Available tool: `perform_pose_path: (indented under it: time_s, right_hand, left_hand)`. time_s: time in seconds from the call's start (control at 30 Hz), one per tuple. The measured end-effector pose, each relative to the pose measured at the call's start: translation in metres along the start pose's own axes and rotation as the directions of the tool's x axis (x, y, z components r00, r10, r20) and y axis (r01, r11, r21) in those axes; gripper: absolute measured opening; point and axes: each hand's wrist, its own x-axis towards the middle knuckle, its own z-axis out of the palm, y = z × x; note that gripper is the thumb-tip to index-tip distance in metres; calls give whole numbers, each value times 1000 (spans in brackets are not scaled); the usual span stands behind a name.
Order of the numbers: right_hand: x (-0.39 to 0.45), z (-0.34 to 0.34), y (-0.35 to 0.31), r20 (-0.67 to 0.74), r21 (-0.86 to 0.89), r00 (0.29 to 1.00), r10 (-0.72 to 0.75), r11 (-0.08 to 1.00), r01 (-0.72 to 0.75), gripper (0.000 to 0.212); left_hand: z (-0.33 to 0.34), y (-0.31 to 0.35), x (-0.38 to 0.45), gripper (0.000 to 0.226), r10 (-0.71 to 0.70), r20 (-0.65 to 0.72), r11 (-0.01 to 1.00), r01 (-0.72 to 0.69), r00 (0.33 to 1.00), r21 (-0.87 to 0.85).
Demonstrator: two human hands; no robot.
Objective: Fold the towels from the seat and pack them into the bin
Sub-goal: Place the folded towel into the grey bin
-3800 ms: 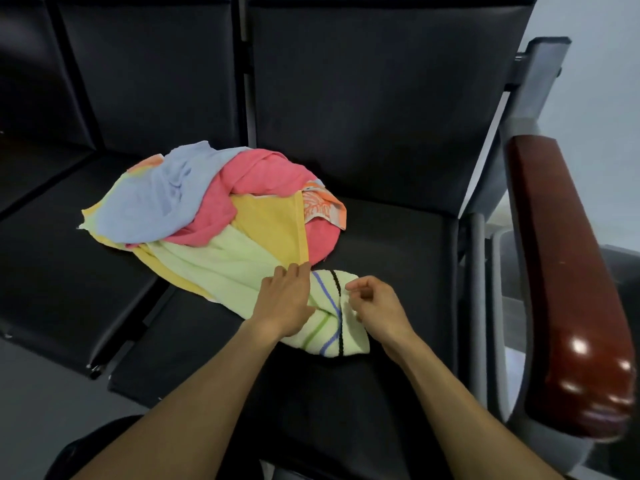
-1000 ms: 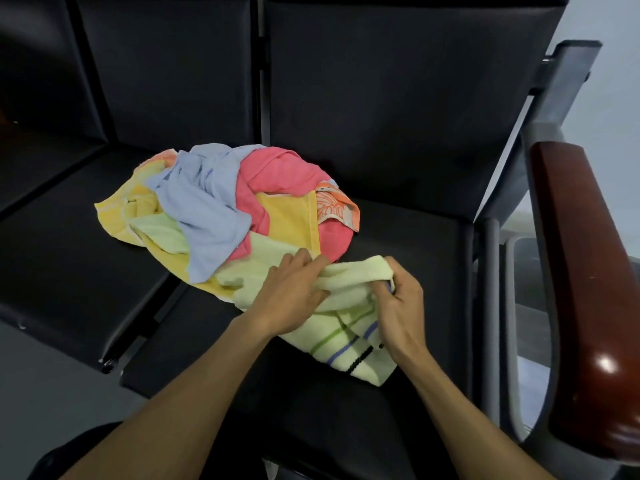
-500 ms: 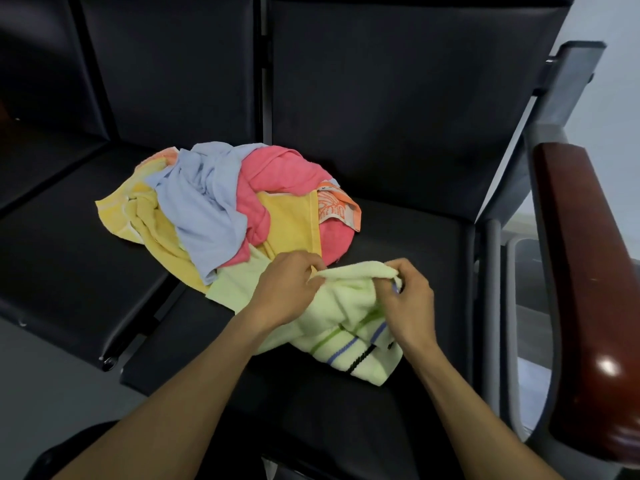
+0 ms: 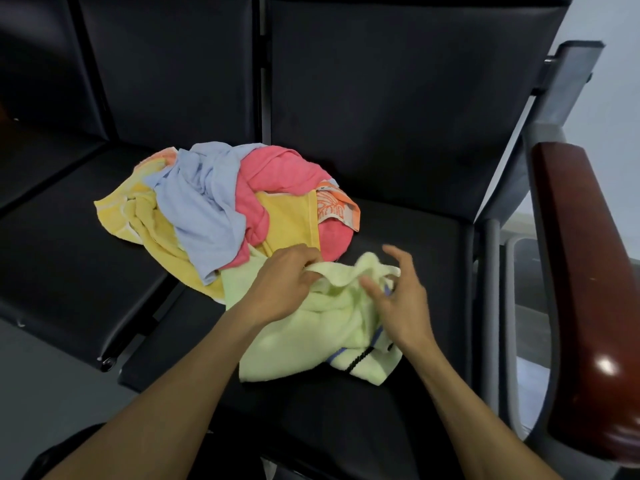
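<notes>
Head view shows a person working on a pale green towel [image 4: 304,337] that lies bunched on the front of a black seat [image 4: 408,237]. The left hand [image 4: 284,285] is pinched shut on the top edge of this towel. The right hand [image 4: 398,299] is spread wide, fingers apart, just above the towel's right side, and it holds nothing. The two hands are close together but do not touch.

Right behind the green towel sits a messy pile of towels [image 4: 225,209]: blue, pink, yellow and one with orange print. The green towel touches this pile at its far edge. No bin shows in the picture, so packing looks far off. No towel looks folded yet.

What could go wrong? The green towel is crumpled, so a fold made now would likely come out lumpy and crooked. Only one hand holds it, so lifting could let the loose side sag and twist. A hard pull might drag the pile along, because the towels lie against each other. The striped end [image 4: 363,362] sits near the seat's front edge, so it might slip off toward the floor.
</notes>
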Motion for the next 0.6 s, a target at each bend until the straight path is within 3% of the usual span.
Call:
perform_pose_path:
  time_s: [0.03,0.07,0.13,0.17,0.23,0.3,0.33,0.37,0.43,0.47,0.53,0.6]
  right_hand:
    - [0,2,1,119,0,992,-31,1000,31,65]
    - [-1,5,0,216,21,974,-70,998,67,69]
    - [-5,10,-2,298,45,942,-152,988,145,30]
    - [-4,12,-5,229,51,960,-160,987,153,8]
    - [-1,10,0,-36,38,993,-115,993,116,20]
    - [3,5,2,-178,66,983,-55,996,67,20]
    - [2,3,0,-150,72,986,-72,994,84,12]
    - [1,3,0,-34,78,996,-87,993,90,10]
    - [-4,7,-1,217,56,970,-114,993,105,41]
    - [-5,11,-2,254,31,956,-149,989,146,36]
    - [-6,15,-6,120,14,972,-201,980,200,4]
    - [-3,13,-4,-113,61,986,-119,990,127,16]
  left_hand:
    - [-1,4,-1,13,42,34,998,-41,999,-48]
    - [-2,8,-2,12,74,77,995,-68,994,-74]
    - [0,12,-4,6,72,97,995,-64,993,-79]
    - [1,10,-3,7,47,76,997,-42,996,-62]
    - [1,4,-1,9,-10,38,999,8,999,41]
    - [-1,-2,1,7,-47,-8,988,48,999,147]
    - [-3,-3,1,7,-37,-21,989,40,999,140]
    - [-4,-1,1,10,3,-5,996,-3,1000,93]
    - [-3,10,-2,12,109,69,993,-106,992,-48]
    - [-2,17,-4,10,130,95,987,-120,987,-104]
    - [-2,19,-3,6,97,67,991,-90,993,-99]
    - [0,10,-1,12,25,-20,998,-24,999,51]
